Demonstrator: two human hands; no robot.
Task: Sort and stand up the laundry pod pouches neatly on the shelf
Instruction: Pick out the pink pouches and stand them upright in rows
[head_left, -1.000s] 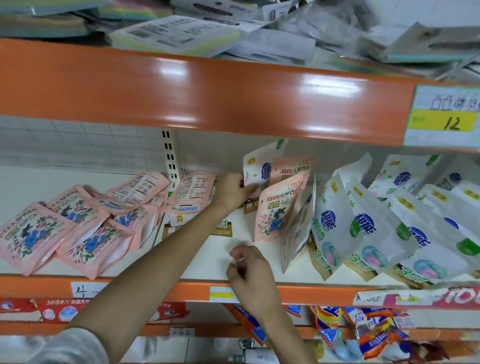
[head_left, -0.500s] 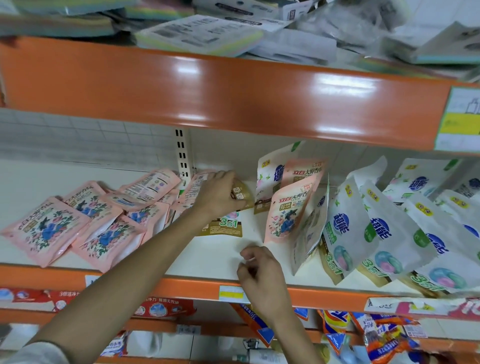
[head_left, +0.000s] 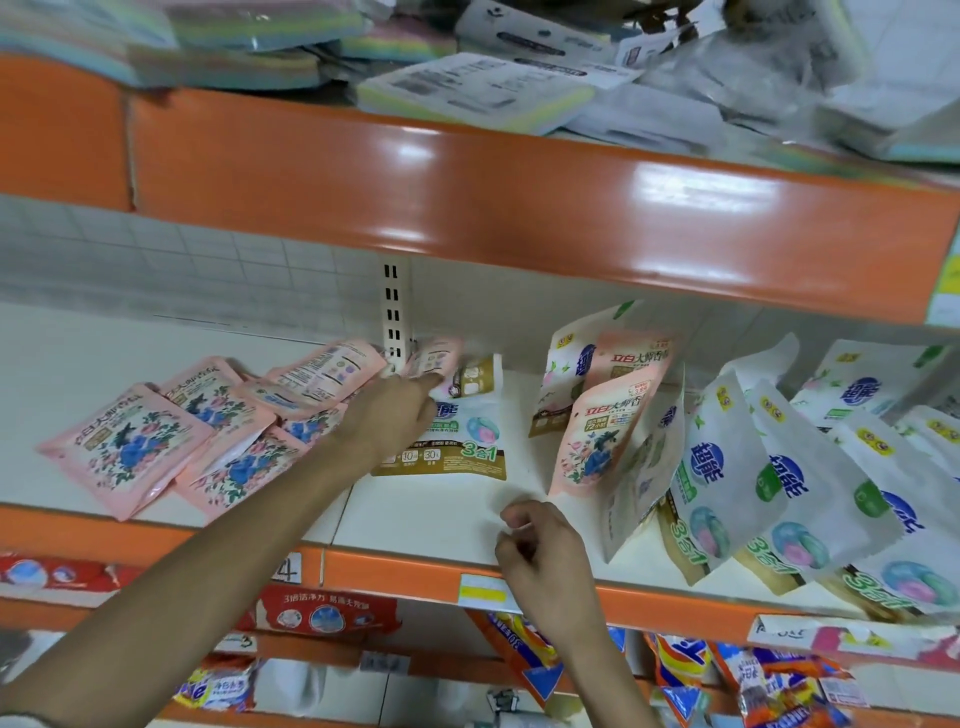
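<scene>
Several pink floral pouches (head_left: 130, 447) lie flat in a loose pile on the left of the white shelf (head_left: 426, 525). My left hand (head_left: 395, 415) reaches over them and pinches the lower edge of one pink pouch (head_left: 436, 358) near the slotted upright (head_left: 393, 317). Under that hand a white and gold pouch (head_left: 467, 436) lies flat. Right of it, two pink pouches (head_left: 597, 441) stand upright against a white one. Several white pouches (head_left: 727, 467) lean in a row further right. My right hand (head_left: 540, 551) hovers over the shelf's front edge with curled fingers and holds nothing.
The orange rim of the upper shelf (head_left: 467, 197) hangs low over the pouches, with sponge packs (head_left: 467, 93) piled on top. An orange front lip (head_left: 389, 571) carries price tags. Colourful detergent bags (head_left: 779, 686) fill the shelf below.
My left hand has moved left, away from the standing pouches to the pink pouch by the upright, uncovering the flat white and gold pouch. My right hand has kept its place.
</scene>
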